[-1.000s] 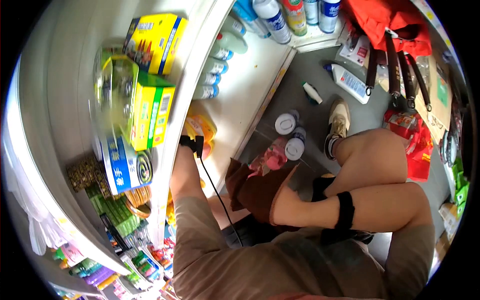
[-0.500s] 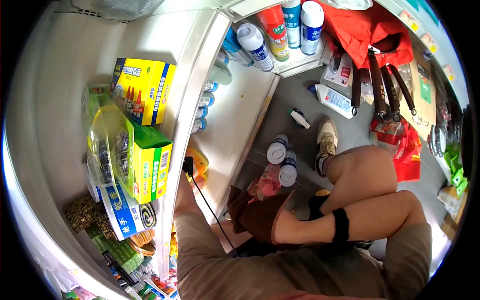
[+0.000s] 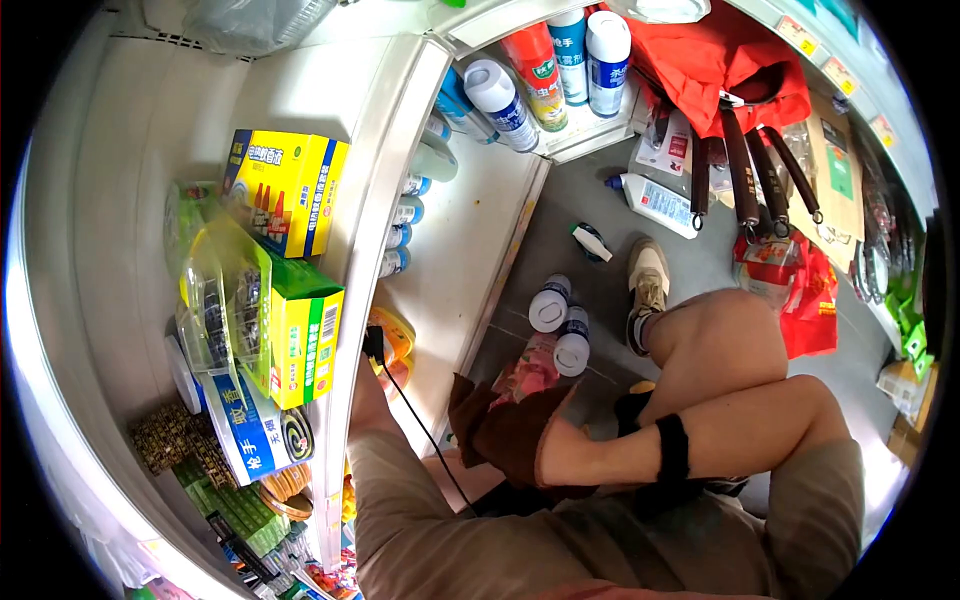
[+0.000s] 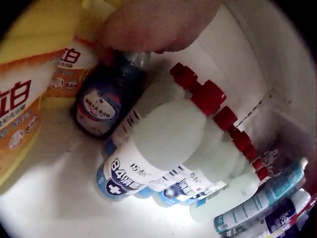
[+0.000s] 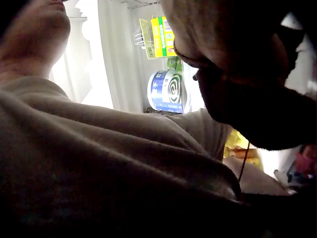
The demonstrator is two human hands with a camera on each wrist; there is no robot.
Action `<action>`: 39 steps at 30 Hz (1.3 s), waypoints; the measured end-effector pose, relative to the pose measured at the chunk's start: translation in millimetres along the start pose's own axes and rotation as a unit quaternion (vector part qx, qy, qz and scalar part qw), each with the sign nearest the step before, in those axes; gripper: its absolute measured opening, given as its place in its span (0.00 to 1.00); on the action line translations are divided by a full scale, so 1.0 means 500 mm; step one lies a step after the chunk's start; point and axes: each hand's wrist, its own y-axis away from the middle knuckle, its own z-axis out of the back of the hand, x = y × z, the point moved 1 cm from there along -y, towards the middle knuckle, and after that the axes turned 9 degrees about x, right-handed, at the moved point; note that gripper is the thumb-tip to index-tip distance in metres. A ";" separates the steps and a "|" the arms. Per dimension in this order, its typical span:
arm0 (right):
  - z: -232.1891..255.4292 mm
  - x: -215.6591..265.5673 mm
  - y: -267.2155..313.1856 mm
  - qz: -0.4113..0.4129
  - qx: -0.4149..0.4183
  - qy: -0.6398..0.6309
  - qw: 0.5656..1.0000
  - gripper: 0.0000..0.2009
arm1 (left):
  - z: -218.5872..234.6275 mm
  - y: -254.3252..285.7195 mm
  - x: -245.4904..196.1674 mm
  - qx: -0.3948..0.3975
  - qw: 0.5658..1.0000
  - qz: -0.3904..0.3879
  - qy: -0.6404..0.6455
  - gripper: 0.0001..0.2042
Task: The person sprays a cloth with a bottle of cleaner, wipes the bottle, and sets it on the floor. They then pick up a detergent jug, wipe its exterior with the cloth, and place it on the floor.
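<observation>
My left hand (image 4: 161, 25) grips the top of a dark blue bottle (image 4: 99, 109) in the left wrist view, covering its neck. Beside that bottle stand yellow-and-orange bottles (image 4: 20, 104) on one side and pale bottles (image 4: 168, 134) with red caps on the other. The head view hides this hand behind the shelf edge. Of my right arm, the head view shows the forearm with a black band (image 3: 673, 448); its hand and fingers cannot be made out. A dark, blurred shape (image 5: 228, 44) fills the upper right of the right wrist view.
Yellow boxes (image 3: 283, 190) and a blue-and-white box (image 3: 245, 425) occupy the shelf at left. Spray cans (image 3: 500, 100) stand at the top. On the floor lie two white-capped cans (image 3: 572, 345), a white bottle (image 3: 655, 202) and red packaging (image 3: 808, 300). Dark handles (image 3: 738, 170) project beside red cloth.
The head view has shifted: the yellow boxes appear lower and the floor items a little further left. The left forearm stays at the shelf, and the banded right forearm looks little changed.
</observation>
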 end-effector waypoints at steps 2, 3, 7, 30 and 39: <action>-0.006 0.004 0.000 -0.034 -0.056 0.048 0.997 0.27 | 0.004 0.002 0.006 0.000 1.000 0.000 0.005 0.24; -0.014 0.007 -0.001 -0.052 -0.082 0.071 0.993 0.28 | 0.004 0.003 0.007 0.001 1.000 0.000 0.005 0.23; -0.055 0.007 -0.032 -0.028 -0.211 0.169 0.962 0.23 | 0.012 0.006 0.021 -0.003 1.000 -0.005 0.016 0.22; -0.063 0.044 -0.050 0.104 -0.147 0.049 0.982 0.17 | 0.128 0.203 0.075 0.021 0.794 -0.183 0.579 0.14; -0.023 0.028 0.035 0.023 -0.182 0.038 0.982 0.15 | 0.172 0.359 0.089 0.191 0.713 -0.179 0.651 0.19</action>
